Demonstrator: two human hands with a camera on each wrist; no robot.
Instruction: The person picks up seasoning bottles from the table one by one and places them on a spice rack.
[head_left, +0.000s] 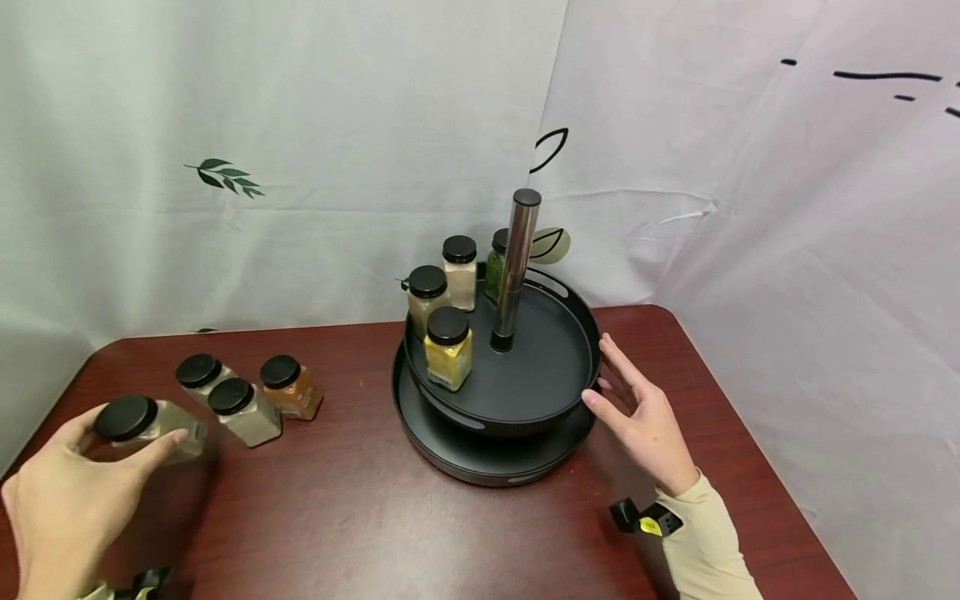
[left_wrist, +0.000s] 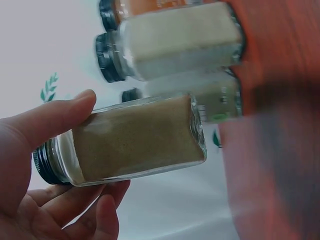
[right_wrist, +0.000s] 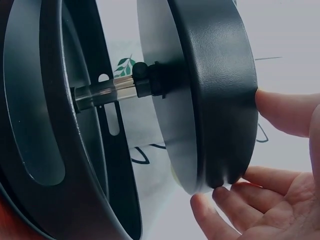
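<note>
- Four square, black-lidded glass jars (head_left: 448, 364) stand atop the round black two-tier tray (head_left: 555, 367); work appears half done.
- Left hand (head_left: 78, 496) pinches one tan-filled jar (left_wrist: 135, 140).
- Three similar jars (head_left: 253, 419) sit nearby on the reddish-brown table (head_left: 322, 525).
- Right hand (head_left: 651, 429), fingers spread, touches the upper tier.

the post (head_left: 515, 271) partly hides the green jar (head_left: 494, 273); the upper tray (head_left: 555, 354) covers most of the lower tray (head_left: 483, 465). in the left wrist view, the top edge cuts off the orange jar (left_wrist: 145, 6), and the desk (left_wrist: 280, 35) is blurred.
</note>
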